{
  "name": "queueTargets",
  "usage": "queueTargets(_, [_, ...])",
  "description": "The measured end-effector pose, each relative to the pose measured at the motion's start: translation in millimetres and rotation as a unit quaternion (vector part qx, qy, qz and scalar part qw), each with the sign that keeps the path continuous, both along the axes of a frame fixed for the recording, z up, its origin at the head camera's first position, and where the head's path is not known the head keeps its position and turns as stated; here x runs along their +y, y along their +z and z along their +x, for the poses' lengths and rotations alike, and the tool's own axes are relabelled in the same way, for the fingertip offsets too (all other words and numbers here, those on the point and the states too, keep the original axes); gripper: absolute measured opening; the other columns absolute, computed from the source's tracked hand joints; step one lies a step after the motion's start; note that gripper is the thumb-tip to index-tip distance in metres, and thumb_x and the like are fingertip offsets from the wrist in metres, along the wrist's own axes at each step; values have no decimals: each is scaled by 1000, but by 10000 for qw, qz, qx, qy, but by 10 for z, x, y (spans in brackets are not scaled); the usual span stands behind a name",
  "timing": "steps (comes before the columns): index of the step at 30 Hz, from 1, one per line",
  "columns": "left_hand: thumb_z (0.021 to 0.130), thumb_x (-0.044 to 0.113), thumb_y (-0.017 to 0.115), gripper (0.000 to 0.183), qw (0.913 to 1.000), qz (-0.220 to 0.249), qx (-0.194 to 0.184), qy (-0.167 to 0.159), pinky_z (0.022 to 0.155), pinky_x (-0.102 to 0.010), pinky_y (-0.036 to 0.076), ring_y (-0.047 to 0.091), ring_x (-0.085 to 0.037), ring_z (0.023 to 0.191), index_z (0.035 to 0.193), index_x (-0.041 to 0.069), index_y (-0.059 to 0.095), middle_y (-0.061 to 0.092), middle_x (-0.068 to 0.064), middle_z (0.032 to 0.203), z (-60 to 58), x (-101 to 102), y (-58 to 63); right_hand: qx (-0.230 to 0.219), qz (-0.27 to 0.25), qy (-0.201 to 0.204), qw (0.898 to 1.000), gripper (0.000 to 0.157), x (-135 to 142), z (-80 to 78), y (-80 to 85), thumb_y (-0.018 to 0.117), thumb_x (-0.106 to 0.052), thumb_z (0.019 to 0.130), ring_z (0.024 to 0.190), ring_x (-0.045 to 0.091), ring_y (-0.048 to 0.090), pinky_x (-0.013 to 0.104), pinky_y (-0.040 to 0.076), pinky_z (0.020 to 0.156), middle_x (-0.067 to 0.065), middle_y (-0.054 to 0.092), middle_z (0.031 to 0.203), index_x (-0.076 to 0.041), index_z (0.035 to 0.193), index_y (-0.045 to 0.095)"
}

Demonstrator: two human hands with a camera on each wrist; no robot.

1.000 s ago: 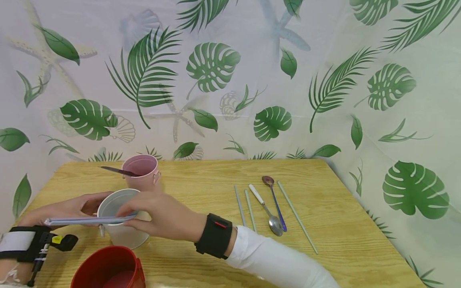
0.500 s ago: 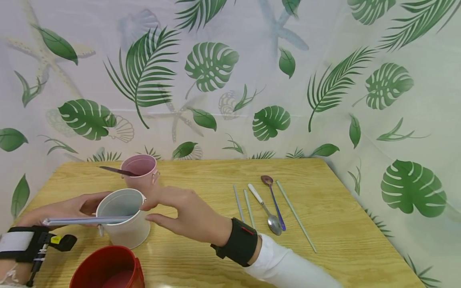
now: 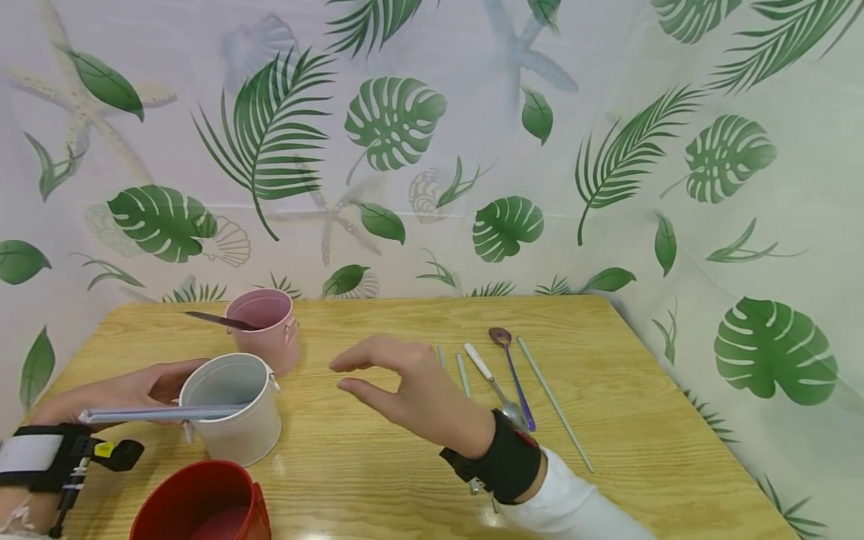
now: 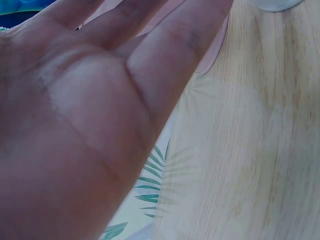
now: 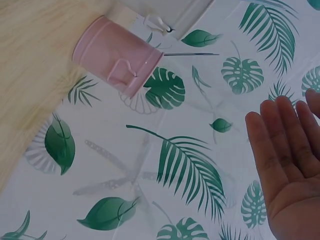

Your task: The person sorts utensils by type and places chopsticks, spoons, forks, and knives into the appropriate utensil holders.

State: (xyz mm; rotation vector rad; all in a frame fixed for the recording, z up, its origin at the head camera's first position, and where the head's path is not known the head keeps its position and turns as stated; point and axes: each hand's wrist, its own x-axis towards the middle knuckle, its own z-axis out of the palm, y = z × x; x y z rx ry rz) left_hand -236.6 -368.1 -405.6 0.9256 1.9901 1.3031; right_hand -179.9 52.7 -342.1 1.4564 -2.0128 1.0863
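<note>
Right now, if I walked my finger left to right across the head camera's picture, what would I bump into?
Left hand, white bucket, right hand, white-handled spoon, purple-handled spoon, long green stick.

Right hand lets go of the straws and withdraws

A second ago the right hand (image 3: 418, 394) pinched the ends of the straw bundle (image 3: 162, 413) over the white bucket (image 3: 246, 435). Half a second ago it had let go and lingered at the rim; now it is well apart from the bucket, over the counter (image 3: 364, 487), thumb and fingers separated by a gap. The white bucket's right rim and handle mount have come into sight, as has the lower wall of the pink bucket (image 3: 270, 345). The hand now hides most of the loose blue straw (image 3: 441, 356), and the black wristband (image 3: 509, 465) overlaps part of the bowl of the white-handled spoon (image 3: 481, 363).
</note>
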Motion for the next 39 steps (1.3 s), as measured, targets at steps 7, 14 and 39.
queueTargets(7, [94, 12, 66, 81, 9998, -155, 50, 125, 101, -21, 45, 50, 1, 134, 161, 2, 21, 53, 17, 150, 2, -8, -12, -138, -289, -395, 9987, 26, 271, 5, 52, 76, 1, 91, 101, 16, 72, 27, 57, 88, 6, 75, 109, -6, 115, 73])
queueTargets(14, [95, 11, 66, 79, 9999, -101, 75, 89, 102, -21, 45, 50, 1, 133, 161, 3, 23, 52, 18, 150, -1, -24, -24, -211, -530, -821, 9950, 28, 503, -3, 128, 77, 1, 89, 100, 16, 72, 30, 58, 86, 5, 75, 111, -8, 116, 74])
queueTargets(39, [95, 12, 65, 79, 9999, -99, -15, 103, 102, -22, 45, 50, -2, 135, 162, 4, 23, 51, 13, 152, 2, -17, -2, -885, -540, -2940, 9502, 24, 1655, -361, -52, 74, 1, 93, 101, 18, 69, 23, 56, 88, 8, 75, 110, -4, 116, 75])
